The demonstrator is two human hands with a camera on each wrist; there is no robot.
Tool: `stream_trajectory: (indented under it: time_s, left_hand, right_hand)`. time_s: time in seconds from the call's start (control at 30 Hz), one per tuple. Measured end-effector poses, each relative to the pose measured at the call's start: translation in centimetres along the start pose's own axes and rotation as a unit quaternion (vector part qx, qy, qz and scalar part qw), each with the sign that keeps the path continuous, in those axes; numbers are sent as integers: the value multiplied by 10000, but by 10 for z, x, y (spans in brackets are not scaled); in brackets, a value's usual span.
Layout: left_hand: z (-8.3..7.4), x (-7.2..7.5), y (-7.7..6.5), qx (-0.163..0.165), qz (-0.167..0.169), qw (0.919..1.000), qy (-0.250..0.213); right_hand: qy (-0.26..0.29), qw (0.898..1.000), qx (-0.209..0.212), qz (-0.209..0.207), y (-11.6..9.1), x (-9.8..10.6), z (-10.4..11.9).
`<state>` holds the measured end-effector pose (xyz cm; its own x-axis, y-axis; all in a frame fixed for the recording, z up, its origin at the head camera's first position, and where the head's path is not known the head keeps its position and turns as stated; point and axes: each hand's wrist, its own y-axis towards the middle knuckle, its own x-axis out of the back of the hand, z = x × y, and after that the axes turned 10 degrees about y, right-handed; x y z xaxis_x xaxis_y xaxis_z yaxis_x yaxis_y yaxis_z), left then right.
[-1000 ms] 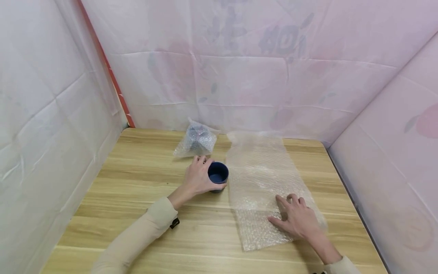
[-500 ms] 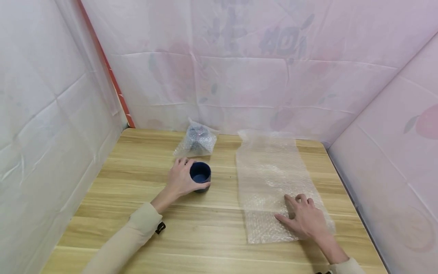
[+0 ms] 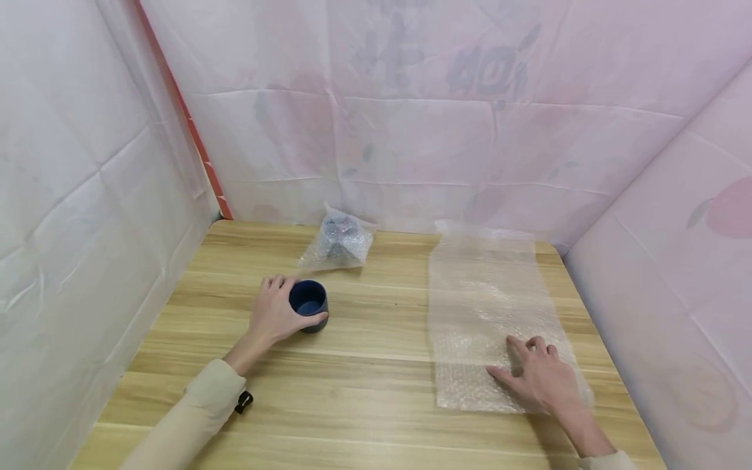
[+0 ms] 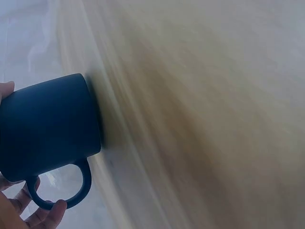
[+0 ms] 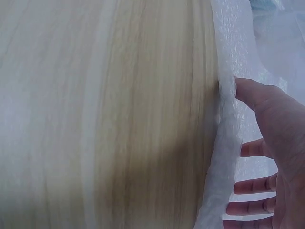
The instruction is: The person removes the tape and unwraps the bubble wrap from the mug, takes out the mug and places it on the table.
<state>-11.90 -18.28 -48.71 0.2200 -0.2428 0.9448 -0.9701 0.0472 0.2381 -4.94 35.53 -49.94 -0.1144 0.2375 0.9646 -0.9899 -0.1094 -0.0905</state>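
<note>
My left hand point(image 3: 275, 315) grips a dark blue mug point(image 3: 309, 305) from its left side, thumb at the near side and fingers round the far side. The mug is upright on the table; in the left wrist view the mug point(image 4: 50, 126) shows its handle, with fingertips at the loop. On the right, my right hand point(image 3: 542, 375) rests its spread fingertips on a sheet of bubble wrap point(image 3: 482, 307) lying flat. The right wrist view shows the thumb and fingers of that hand point(image 5: 281, 129) touching the bubble wrap point(image 5: 224, 143) near its edge.
Behind the mug sits a bubble-wrapped bundle point(image 3: 339, 240) with something bluish-grey inside. The wooden table point(image 3: 364, 391) is bounded by a pale printed sheet point(image 3: 411, 143) at the back and similar sheets at both sides.
My left hand has moved left with the mug, away from the bubble wrap. My right hand has moved right, and the bubble wrap sheet has slid right with it. The wrapped bundle has stayed put.
</note>
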Motion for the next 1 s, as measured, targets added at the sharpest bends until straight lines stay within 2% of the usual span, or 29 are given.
stream_trajectory:
  time_s: [0.23,0.47,0.73,1.0]
  left_hand:
    - [26,4,-8,170,-255,9995,32]
    - [55,10,-10,194,-496,9986,-51]
    - [88,18,-13,341,-416,9985,56]
    - [112,28,-14,544,-336,9978,176]
  right_hand:
    - [15,9999,-109,43,-2,3,-11]
    - [87,9998,-186,87,-1,5,-22]
    - [55,9994,-257,219,-1,9,-36]
    - [55,9994,-278,194,-1,11,-48]
